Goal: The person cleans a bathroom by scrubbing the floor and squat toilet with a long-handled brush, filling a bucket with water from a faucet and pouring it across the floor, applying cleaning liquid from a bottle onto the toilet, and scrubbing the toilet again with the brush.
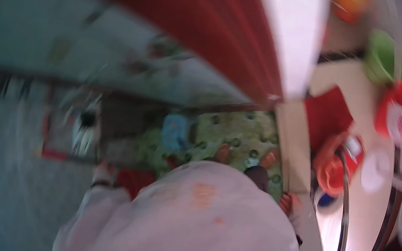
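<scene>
The frame is smeared by motion. My left hand (104, 172) hangs at the left of my body, close to a dark red bar (69, 157); a touch cannot be made out. At the other side, my right hand (291, 203) is low by the edge of a beige ledge (293, 136). Its fingers are near that edge, but whether they grip it is unclear. My pale shirt (195, 221) with orange marks fills the lower middle. Bare feet (268, 160) show on a green patterned mat (216, 128), where a light blue object (174, 131) also lies.
A dark red curtain-like surface (220, 16) crosses the top. Right of the ledge are a red cloth (329, 113), an orange-red basin (330, 170), a green tub (380, 58), a red container (389, 107) and a curved metal rail (343, 226). A greyish floor (7, 156) spreads at left.
</scene>
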Motion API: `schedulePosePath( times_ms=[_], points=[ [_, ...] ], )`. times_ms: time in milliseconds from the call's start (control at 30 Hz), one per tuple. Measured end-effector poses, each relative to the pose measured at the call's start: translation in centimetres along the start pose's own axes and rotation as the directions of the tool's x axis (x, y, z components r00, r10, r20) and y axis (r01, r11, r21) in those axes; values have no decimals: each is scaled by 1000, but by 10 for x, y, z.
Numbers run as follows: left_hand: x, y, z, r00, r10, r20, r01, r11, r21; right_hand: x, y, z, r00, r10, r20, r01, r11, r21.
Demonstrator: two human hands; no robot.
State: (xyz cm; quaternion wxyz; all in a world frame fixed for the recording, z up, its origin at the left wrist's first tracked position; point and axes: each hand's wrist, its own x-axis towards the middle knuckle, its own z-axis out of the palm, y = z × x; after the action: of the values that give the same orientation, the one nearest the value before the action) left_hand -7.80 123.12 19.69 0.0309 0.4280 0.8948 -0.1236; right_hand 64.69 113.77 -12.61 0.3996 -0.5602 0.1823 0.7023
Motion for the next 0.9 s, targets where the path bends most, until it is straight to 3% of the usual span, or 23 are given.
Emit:
schedulePosePath(
  times_ms=[33, 67, 100, 133, 300, 400, 467, 533, 567, 600, 667, 733, 900],
  points=[
    [-2, 6, 3, 977, -214, 22, 191, 818, -543, 13, -6, 5, 1000, 16, 17, -16, 1000, -15],
    [-11, 24, -7, 909, -401, 115, 269, 353, -896, 23, -14, 16, 999, 40, 13, -39, 995, -90],
    [-18, 39, -19, 848, -499, 176, 261, 105, -960, 28, -20, 33, 998, 54, 12, -52, 987, -151],
    [-19, 40, -10, 840, -535, 87, 137, 55, -989, 33, -28, 47, 998, 62, 15, -57, 976, -209],
    [-10, 19, -3, 824, -566, 11, 85, 105, -991, 42, -49, 107, 998, 54, 32, -36, 913, -406],
    [-2, 16, 5, 846, -532, -26, -16, 23, -1000, 39, -57, 126, 999, 23, 39, -2, 883, -469],
    [13, 3, 19, 863, -506, -20, -5, 31, -1000, 39, -60, 140, 999, 1, 47, 23, 856, -517],
    [22, 10, 9, 918, -396, 25, 118, 212, -970, 36, -60, 152, 999, -26, 39, 43, 837, -546],
    [39, -2, 14, 919, -394, 6, 149, 336, -930, 33, -59, 158, 998, -44, 40, 59, 828, -558],
    [49, -7, 3, 920, -392, 12, 149, 320, -936, 32, -58, 162, 998, -61, 35, 70, 820, -568],
    [69, -12, -29, 913, -407, -21, 229, 555, -800, 26, -54, 170, 996, -91, 20, 86, 806, -586],
    [107, -41, -33, 875, -441, -200, 200, 706, -680, 22, -51, 176, 992, -127, 12, 109, 795, -597],
    [198, -82, -45, 902, -405, -150, 201, 701, -684, 1, -28, 160, 973, -228, -31, 167, 790, -590]
  ],
)
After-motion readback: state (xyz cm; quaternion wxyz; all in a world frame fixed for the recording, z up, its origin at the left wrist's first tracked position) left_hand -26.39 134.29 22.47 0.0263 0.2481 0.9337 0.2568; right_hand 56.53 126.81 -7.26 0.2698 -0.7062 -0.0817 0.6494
